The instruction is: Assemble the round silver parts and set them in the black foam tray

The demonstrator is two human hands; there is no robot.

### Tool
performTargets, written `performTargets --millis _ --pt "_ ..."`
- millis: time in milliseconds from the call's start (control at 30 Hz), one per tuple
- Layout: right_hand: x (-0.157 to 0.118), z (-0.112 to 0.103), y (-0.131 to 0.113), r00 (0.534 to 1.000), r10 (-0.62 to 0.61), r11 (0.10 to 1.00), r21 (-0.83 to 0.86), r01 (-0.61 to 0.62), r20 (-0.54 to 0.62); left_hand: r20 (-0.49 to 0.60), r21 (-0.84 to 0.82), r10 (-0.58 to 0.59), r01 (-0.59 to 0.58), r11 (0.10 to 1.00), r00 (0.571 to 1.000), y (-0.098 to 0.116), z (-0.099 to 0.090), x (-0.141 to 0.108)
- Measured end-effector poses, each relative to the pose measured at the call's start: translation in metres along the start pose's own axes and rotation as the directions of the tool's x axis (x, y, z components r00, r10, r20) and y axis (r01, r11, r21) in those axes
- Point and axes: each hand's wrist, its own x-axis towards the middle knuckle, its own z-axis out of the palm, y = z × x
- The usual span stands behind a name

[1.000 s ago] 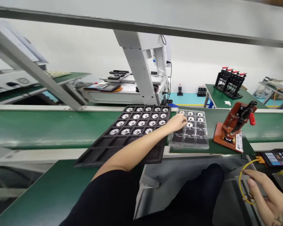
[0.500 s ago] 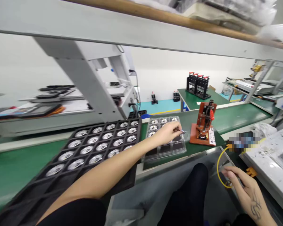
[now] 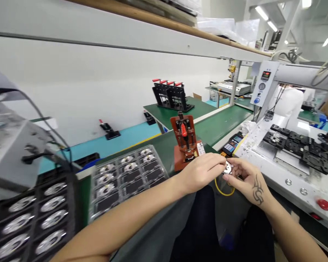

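A small round silver metal part (image 3: pixel 227 167) with tiny holes in its face is held between my two hands, above my lap. My right hand (image 3: pixel 244 178) grips it from the right with thumb and fingers. From the left, the pinched fingertips of my left hand (image 3: pixel 207 169) meet its edge. Below the part hangs a yellow cord (image 3: pixel 222 192), near my right fingers. Just beyond my left hand stands a brown clamp fixture (image 3: pixel 183 136) with a red handle. Left of it lies a clear compartment tray (image 3: pixel 158 160), with similar round parts in some pockets.
A black tray (image 3: pixel 34 203) of round metal parts lies at far left. On the right is a white machine (image 3: pixel 278 178) with a red button and black fixtures (image 3: pixel 297 143). A calculator-like keypad device (image 3: pixel 233 143) sits beside it. Overhead runs a shelf beam (image 3: pixel 142 40).
The view has turned right. My left hand has left the clear tray with a small shiny piece and come to my right hand, which has risen; both now meet at the round part.
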Motion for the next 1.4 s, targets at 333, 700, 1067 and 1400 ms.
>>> performTargets --millis 333,700,1067,1400 --pt "-0.038 -0.097 -0.004 0.920 0.102 0.935 -0.278 -0.218 -0.378 0.223 -0.428 -0.169 0.252 0.868 0.960 -0.038 0.080 0.087" --pt "-0.117 -0.153 -0.027 0.827 -0.044 0.802 -0.513 -0.305 -0.561 0.651 -0.349 -0.106 0.421 0.837 0.751 -0.129 0.199 0.229" --pt "-0.066 -0.200 -0.008 0.850 -0.065 0.721 -0.613 -0.323 -0.523 0.495 -0.472 -0.131 0.392 0.789 0.859 -0.126 0.180 0.235" --pt "0.089 -0.229 0.041 0.958 0.135 0.558 -0.780 -0.284 -0.252 0.185 -0.678 -0.243 0.303 0.670 0.952 -0.076 0.102 0.171"
